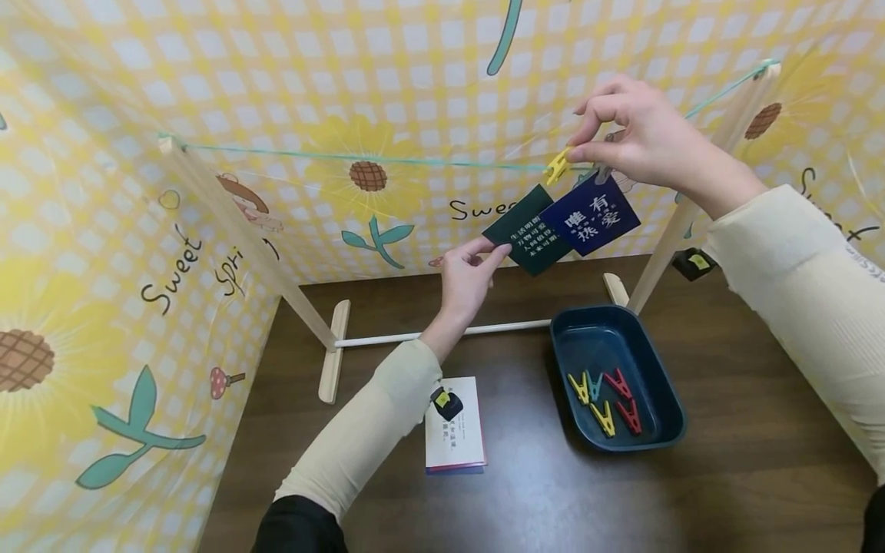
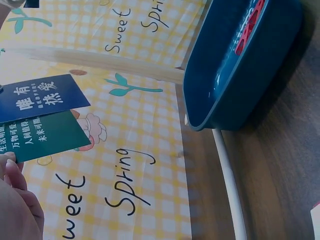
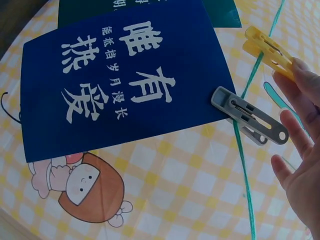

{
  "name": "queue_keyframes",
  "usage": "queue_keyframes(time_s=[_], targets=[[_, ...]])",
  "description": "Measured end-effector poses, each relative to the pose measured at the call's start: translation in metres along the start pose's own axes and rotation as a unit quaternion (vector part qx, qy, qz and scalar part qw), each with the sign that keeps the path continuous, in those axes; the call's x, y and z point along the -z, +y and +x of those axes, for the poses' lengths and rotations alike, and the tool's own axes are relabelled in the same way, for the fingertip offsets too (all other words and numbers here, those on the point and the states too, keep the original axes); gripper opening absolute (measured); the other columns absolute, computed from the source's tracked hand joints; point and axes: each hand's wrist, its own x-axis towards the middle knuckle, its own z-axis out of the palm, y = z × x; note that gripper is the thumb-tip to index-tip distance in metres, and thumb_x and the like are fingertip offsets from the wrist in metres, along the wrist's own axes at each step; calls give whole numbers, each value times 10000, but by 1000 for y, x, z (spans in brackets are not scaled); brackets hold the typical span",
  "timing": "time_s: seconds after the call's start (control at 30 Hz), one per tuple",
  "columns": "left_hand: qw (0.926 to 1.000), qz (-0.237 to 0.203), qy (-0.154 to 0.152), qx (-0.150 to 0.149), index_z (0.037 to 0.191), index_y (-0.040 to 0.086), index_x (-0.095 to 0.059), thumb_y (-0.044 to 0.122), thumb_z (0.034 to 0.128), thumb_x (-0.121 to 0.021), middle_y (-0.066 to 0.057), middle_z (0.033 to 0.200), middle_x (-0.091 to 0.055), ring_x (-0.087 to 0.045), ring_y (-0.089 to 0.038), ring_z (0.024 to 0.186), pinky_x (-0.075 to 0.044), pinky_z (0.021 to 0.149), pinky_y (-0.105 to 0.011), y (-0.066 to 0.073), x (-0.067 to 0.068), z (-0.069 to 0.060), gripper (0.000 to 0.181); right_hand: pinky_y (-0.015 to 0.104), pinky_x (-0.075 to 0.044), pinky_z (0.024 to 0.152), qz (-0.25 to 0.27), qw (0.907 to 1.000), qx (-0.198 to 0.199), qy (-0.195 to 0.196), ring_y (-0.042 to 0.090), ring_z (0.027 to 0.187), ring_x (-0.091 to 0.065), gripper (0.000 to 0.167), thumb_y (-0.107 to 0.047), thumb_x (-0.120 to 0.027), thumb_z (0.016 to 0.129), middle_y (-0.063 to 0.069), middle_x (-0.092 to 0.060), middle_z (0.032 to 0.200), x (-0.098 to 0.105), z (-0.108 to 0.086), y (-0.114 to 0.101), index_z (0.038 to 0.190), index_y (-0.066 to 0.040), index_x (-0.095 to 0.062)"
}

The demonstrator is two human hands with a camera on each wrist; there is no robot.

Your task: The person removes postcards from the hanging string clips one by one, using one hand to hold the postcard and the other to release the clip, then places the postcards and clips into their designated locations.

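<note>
Between thumb and fingers my left hand (image 1: 465,283) pinches the lower left edge of a dark green card (image 1: 520,230) with white writing. My right hand (image 1: 632,134) pinches a yellow clothespin (image 1: 556,166) at the green string (image 1: 442,162). In the right wrist view the yellow clothespin (image 3: 267,50) sits over the string, apart from the green card (image 3: 225,12). A navy blue card (image 1: 589,215) hangs from the string by a grey clothespin (image 3: 250,116) and overlaps the green card's right part.
Wooden posts (image 1: 242,230) hold the string, with a white rod (image 1: 512,328) low between them. A dark blue basin (image 1: 681,415) at the right contains several clothespins (image 1: 603,419). Stacked cards (image 1: 452,442) lie on the brown table (image 1: 525,499). A yellow checked cloth (image 1: 228,77) stands behind.
</note>
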Motion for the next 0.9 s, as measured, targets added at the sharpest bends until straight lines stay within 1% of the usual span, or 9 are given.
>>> queue_keyframes(time_s=[0.17, 0.2, 0.33, 0.4, 0.43, 0.53, 0.67, 0.77, 0.9], targets=[[9999, 129, 51, -12, 925, 33, -785, 213, 951, -791, -44, 662, -622, -487, -151, 463, -330, 453, -244, -2, 3, -1, 182, 125, -450, 777, -12, 9995, -300, 76, 129, 1181, -410, 106, -95, -771, 951, 104, -570, 1306, 0, -3, 0, 923, 0, -732], [9999, 124, 41, -11, 921, 31, -782, 210, 952, -790, -38, 664, -622, -506, -212, 468, -328, 451, -243, -2, 4, -1, 182, 118, -452, 779, -17, 9995, -304, 101, 107, 1168, -403, 104, -93, -772, 949, 105, -568, 1301, 0, -4, 0, 923, 0, -734], [10000, 83, 17, 12, 916, 26, -775, 208, 952, -790, -50, 697, -643, -514, -269, 489, -348, 456, -236, -4, 6, -3, 186, 68, -468, 782, -26, 9994, -256, 245, 54, 1136, -399, 97, -70, -771, 945, 96, -553, 1272, 0, -5, 1, 914, 10, -726], [10000, 68, 9, 33, 927, 24, -777, 208, 953, -788, -53, 735, -663, -513, -260, 492, -358, 463, -233, -5, 8, -4, 186, 52, -469, 775, -79, 9991, -203, 368, 36, 1118, -408, 106, -60, -775, 940, 80, -552, 1240, -1, -6, 1, 893, 15, -716], [10000, 66, 13, 34, 930, 24, -778, 207, 954, -788, -58, 748, -670, -499, -199, 485, -363, 465, -234, -6, 8, -5, 185, 46, -469, 771, -101, 9989, -193, 425, 29, 1109, -411, 112, -58, -776, 938, 66, -548, 1224, -2, -6, 2, 885, 16, -711], [10000, 41, 45, 35, 928, 26, -779, 203, 951, -790, -51, 760, -677, -488, -150, 480, -365, 468, -237, -6, 10, -6, 180, 36, -469, 757, -144, 9981, -178, 575, 11, 1074, -418, 128, -52, -786, 929, 20, -531, 1175, -3, -7, 2, 862, 16, -700], [10000, 33, 84, -36, 909, 23, -777, 188, 949, -790, -44, 761, -679, -485, -155, 474, -365, 467, -237, -8, 11, -8, 170, 45, -482, 771, -35, 9978, -186, 632, 17, 1062, -429, 111, -48, -787, 926, -52, -502, 1124, -3, -8, 2, 873, 17, -715], [9999, 40, 78, -102, 903, 18, -777, 178, 947, -792, -74, 785, -690, -485, -161, 466, -372, 466, -233, -9, 12, -9, 167, 62, -490, 778, 66, 9973, -102, 726, 28, 1057, -441, 83, -33, -788, 921, -113, -493, 1074, -2, -10, 2, 888, 22, -735], [9999, 28, 40, -130, 911, 23, -782, 181, 949, -790, -117, 808, -697, -482, -154, 464, -380, 468, -234, -9, 14, -11, 163, 118, -474, 735, 182, 9959, -7, 884, 32, 1050, -453, 65, -25, -799, 908, -166, -508, 1027, 0, -12, 3, 898, 23, -755]])
